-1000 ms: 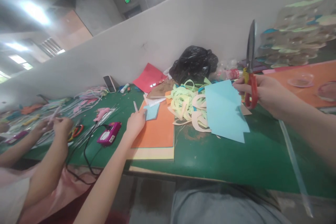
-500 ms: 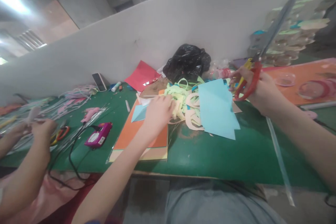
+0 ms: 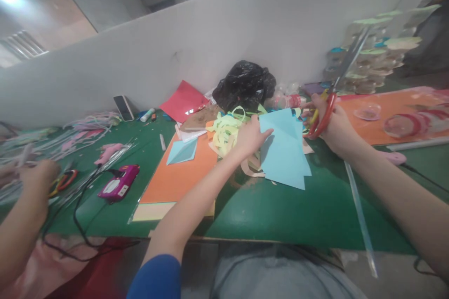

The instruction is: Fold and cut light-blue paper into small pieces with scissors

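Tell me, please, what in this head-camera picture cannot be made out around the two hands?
- Scissors: blades blurred; open or closed unclear; right hand covers part of the red handles.
- Blue paper sheet: left hand hides its near edge, so the grip is unclear.
- Paper strips: partly behind that hand.
- Co-worker's hand: blurred, contents unreadable.

Scattered over the green table (image 3: 298,210): a pink glue gun (image 3: 118,182) with its black cord (image 3: 80,205), an orange sheet (image 3: 178,175) bearing a small blue piece (image 3: 182,152), a red sheet (image 3: 182,101), a black bag (image 3: 244,85) and a phone (image 3: 123,108) leaning against the white wall (image 3: 224,37).
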`<state>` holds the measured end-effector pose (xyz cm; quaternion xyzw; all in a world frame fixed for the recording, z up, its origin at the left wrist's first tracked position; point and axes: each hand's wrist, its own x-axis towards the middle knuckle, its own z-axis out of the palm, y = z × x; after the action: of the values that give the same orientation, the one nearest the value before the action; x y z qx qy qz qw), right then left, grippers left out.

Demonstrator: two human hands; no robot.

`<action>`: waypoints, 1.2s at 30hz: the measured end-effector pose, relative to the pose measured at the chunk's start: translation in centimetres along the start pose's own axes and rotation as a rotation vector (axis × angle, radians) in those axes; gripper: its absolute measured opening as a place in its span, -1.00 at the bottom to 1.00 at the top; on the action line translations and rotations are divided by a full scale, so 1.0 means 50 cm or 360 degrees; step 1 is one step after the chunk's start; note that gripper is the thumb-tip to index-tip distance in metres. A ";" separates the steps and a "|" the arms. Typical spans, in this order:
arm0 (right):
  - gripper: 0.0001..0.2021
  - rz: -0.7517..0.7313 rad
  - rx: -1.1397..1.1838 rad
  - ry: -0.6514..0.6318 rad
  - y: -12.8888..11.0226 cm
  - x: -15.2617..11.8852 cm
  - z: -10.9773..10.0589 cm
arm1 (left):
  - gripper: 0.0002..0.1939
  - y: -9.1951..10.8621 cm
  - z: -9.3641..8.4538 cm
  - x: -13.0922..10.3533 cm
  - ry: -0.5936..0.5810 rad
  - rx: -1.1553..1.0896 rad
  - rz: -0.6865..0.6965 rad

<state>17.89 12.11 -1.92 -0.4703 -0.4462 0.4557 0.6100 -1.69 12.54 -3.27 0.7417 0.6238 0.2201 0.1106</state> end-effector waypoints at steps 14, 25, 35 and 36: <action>-0.52 0.0064 -0.0202 -0.0050 -0.002 -0.003 0.004 | -0.81 -0.057 -0.019 0.025 0.0009 -0.0762 0.0004; -0.60 -0.0179 -0.0449 -0.0140 0.009 -0.027 0.026 | -0.80 -0.019 -0.070 -0.034 -0.0187 -0.1515 -0.0181; -0.71 -0.0177 -0.0614 -0.0302 -0.015 -0.046 0.020 | -0.63 -0.015 -0.069 -0.046 -0.0108 -0.1684 -0.0286; -0.69 -0.0189 -0.0629 -0.0362 -0.016 -0.045 0.017 | -0.61 -0.014 -0.077 -0.044 -0.0065 -0.1707 -0.0279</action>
<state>16.74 9.96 -1.24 -0.4991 -0.6194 0.3730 0.4776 -4.36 10.10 -0.63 0.5305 0.4814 0.4830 0.5035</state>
